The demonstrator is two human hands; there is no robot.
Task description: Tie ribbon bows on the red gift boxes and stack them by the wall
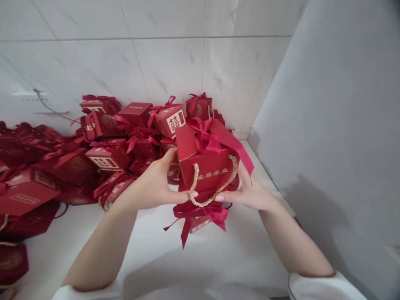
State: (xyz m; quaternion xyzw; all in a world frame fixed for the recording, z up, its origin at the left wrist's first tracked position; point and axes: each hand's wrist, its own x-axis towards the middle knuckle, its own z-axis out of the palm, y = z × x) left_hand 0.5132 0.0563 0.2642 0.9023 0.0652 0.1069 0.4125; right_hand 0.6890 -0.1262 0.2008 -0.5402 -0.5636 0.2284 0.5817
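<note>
A red gift box [206, 166] with gold characters, a gold rope handle and a red ribbon bow on top is held up in front of me over the white counter. My left hand [156, 183] grips its left side, thumb up along the edge. My right hand [246, 191] wraps round its right side and bottom. Just below the held box lies another red box with a red ribbon bow [200, 214] on the counter, partly hidden by my hands.
A pile of several red gift boxes [125, 137] with ribbons lies against the tiled wall, spreading to the left edge. A grey wall [337, 125] closes the right side. The white counter [175, 258] runs toward me.
</note>
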